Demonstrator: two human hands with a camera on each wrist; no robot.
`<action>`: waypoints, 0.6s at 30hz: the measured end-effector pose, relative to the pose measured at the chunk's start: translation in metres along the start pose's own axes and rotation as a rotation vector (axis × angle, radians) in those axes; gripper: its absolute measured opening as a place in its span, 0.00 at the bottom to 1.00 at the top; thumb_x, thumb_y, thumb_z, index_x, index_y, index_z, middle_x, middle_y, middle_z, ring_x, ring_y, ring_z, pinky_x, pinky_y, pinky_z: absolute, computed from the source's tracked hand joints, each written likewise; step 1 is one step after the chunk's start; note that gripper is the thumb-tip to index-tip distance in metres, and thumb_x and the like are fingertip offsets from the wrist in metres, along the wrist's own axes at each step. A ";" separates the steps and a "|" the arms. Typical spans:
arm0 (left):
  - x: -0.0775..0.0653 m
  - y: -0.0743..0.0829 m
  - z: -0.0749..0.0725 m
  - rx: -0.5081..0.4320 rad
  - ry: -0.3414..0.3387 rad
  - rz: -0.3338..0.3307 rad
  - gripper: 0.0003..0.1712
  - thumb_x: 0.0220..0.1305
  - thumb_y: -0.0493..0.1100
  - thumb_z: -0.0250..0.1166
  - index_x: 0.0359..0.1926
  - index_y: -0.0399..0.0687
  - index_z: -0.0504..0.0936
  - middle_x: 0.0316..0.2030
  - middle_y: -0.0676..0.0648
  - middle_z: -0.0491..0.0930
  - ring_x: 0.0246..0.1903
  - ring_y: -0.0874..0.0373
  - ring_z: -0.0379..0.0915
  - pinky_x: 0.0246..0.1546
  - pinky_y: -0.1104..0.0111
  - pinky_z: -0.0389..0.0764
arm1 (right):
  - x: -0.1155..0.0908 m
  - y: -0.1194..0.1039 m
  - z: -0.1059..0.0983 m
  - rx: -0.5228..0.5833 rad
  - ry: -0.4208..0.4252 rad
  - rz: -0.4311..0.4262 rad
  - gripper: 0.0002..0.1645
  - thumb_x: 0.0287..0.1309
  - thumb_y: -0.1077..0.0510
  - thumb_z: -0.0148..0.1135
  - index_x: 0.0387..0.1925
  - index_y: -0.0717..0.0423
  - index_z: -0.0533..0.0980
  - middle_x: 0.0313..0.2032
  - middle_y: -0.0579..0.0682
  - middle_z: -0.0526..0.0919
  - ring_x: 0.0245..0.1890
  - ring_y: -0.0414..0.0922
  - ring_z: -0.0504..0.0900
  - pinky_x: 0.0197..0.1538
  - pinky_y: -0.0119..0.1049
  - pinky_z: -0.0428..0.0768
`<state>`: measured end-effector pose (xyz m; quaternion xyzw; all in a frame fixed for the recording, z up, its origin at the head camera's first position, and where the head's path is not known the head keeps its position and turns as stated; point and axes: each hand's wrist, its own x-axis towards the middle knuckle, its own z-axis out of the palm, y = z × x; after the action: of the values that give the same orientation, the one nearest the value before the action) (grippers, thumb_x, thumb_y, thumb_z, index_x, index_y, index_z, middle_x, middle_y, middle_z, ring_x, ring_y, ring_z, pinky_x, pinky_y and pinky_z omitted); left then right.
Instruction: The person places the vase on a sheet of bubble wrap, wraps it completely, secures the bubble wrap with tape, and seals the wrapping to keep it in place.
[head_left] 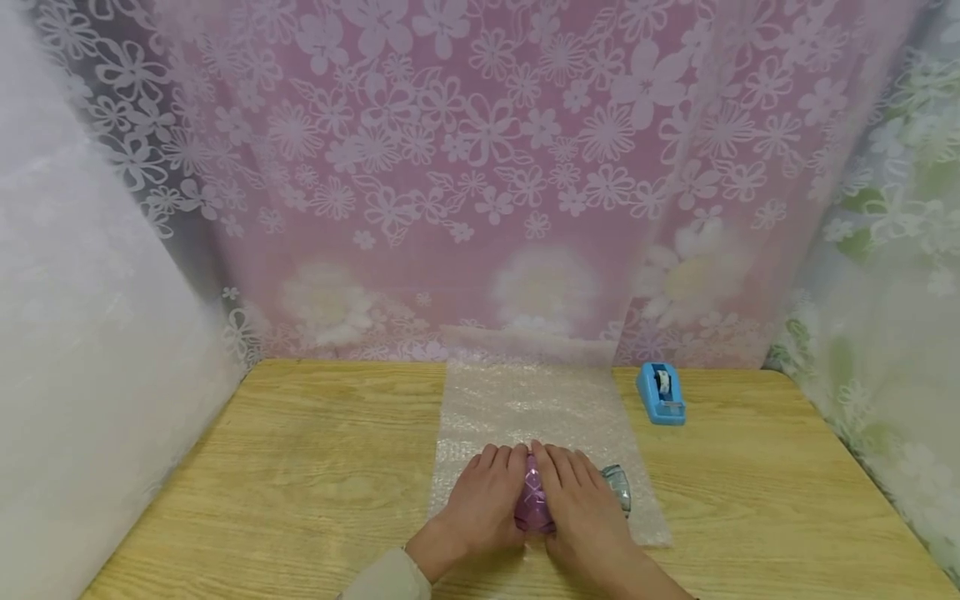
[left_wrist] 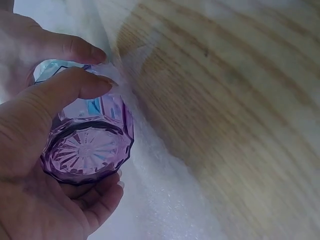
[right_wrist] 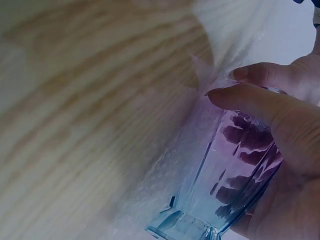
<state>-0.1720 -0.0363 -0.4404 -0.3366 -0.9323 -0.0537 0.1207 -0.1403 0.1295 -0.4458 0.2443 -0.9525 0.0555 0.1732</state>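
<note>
Head view: left fingers (head_left: 501,462) and right fingers (head_left: 558,467) curled round a purple-blue glass (head_left: 533,502).

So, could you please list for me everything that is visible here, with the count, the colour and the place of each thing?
glass: one, purple shading to blue-green, on its side between both hands, over the bubble wrap
bubble wrap: one sheet, clear whitish, on the table, reaching its far edge
tape dispenser: one, blue, near the far edge, right of the bubble wrap
tape roll: one, whitish, in the dispenser
table: one, yellowish wood grain, under everything
floral hangings: exact count unclear, pink behind, whitish left, whitish with green right
sleeve: one, cream, at the left wrist
left hand: one, bare, gripping the glass's purple end
right hand: one, bare, gripping the glass nearer its blue-green end
</note>
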 end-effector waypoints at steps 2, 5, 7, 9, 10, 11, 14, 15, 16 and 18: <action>0.001 -0.001 0.000 -0.013 -0.001 0.005 0.52 0.30 0.56 0.79 0.56 0.40 0.66 0.44 0.45 0.74 0.44 0.53 0.68 0.48 0.62 0.74 | 0.001 0.000 -0.001 -0.017 -0.006 0.000 0.54 0.31 0.63 0.70 0.65 0.67 0.60 0.57 0.62 0.70 0.60 0.57 0.67 0.64 0.51 0.61; 0.001 -0.002 0.000 -0.019 -0.002 0.014 0.52 0.31 0.57 0.79 0.56 0.40 0.66 0.44 0.45 0.74 0.43 0.53 0.68 0.47 0.63 0.74 | 0.002 0.001 -0.002 -0.026 -0.021 -0.005 0.54 0.30 0.60 0.72 0.64 0.68 0.61 0.57 0.63 0.70 0.59 0.57 0.68 0.64 0.50 0.61; 0.001 -0.003 0.000 -0.024 0.000 0.016 0.53 0.32 0.57 0.79 0.58 0.40 0.64 0.44 0.45 0.74 0.43 0.53 0.68 0.46 0.62 0.74 | 0.002 0.002 -0.003 -0.024 -0.032 -0.008 0.54 0.29 0.59 0.73 0.63 0.68 0.62 0.57 0.63 0.70 0.59 0.58 0.68 0.64 0.50 0.62; 0.001 -0.003 0.000 -0.044 0.003 0.017 0.56 0.30 0.57 0.79 0.60 0.41 0.62 0.45 0.45 0.73 0.44 0.53 0.68 0.46 0.62 0.74 | 0.003 0.002 -0.004 -0.014 -0.045 -0.008 0.54 0.29 0.58 0.73 0.63 0.68 0.62 0.57 0.64 0.70 0.59 0.58 0.68 0.63 0.50 0.62; 0.001 -0.003 0.000 -0.051 0.006 0.020 0.57 0.30 0.57 0.79 0.61 0.41 0.61 0.47 0.44 0.72 0.45 0.52 0.69 0.47 0.62 0.74 | 0.003 0.002 -0.004 -0.016 -0.051 -0.011 0.54 0.30 0.57 0.72 0.63 0.69 0.62 0.58 0.64 0.70 0.59 0.58 0.68 0.63 0.50 0.62; 0.001 -0.004 0.001 -0.057 0.015 0.023 0.58 0.29 0.58 0.79 0.61 0.41 0.60 0.48 0.44 0.71 0.46 0.52 0.69 0.47 0.61 0.74 | 0.003 0.003 -0.005 -0.016 -0.056 -0.011 0.54 0.30 0.57 0.72 0.63 0.69 0.62 0.58 0.64 0.70 0.59 0.58 0.68 0.63 0.50 0.62; 0.000 -0.004 0.000 -0.073 0.025 0.027 0.61 0.26 0.58 0.79 0.62 0.43 0.59 0.50 0.44 0.67 0.47 0.52 0.69 0.48 0.60 0.73 | 0.004 0.003 -0.006 -0.019 -0.065 -0.013 0.54 0.30 0.56 0.72 0.63 0.68 0.62 0.58 0.63 0.70 0.59 0.57 0.68 0.63 0.49 0.63; 0.000 -0.004 0.000 -0.069 0.026 0.027 0.61 0.25 0.58 0.79 0.62 0.44 0.60 0.51 0.44 0.66 0.47 0.52 0.69 0.49 0.60 0.73 | 0.004 0.003 -0.006 -0.022 -0.064 -0.015 0.54 0.29 0.55 0.73 0.63 0.68 0.62 0.57 0.62 0.70 0.59 0.57 0.68 0.63 0.49 0.63; 0.000 -0.004 0.000 -0.058 0.027 0.027 0.60 0.25 0.59 0.78 0.61 0.43 0.60 0.51 0.44 0.66 0.47 0.52 0.69 0.48 0.60 0.73 | 0.005 0.004 -0.005 -0.023 -0.065 -0.017 0.55 0.29 0.54 0.73 0.63 0.67 0.62 0.57 0.62 0.70 0.58 0.56 0.69 0.63 0.49 0.63; 0.001 -0.005 0.000 -0.038 0.023 0.023 0.60 0.25 0.60 0.78 0.61 0.43 0.61 0.49 0.45 0.66 0.46 0.53 0.68 0.48 0.61 0.72 | 0.006 0.004 -0.005 -0.016 -0.064 -0.015 0.56 0.28 0.53 0.75 0.63 0.67 0.62 0.57 0.62 0.70 0.58 0.56 0.69 0.62 0.49 0.64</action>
<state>-0.1755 -0.0396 -0.4406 -0.3489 -0.9258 -0.0740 0.1254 -0.1453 0.1313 -0.4391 0.2518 -0.9561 0.0386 0.1450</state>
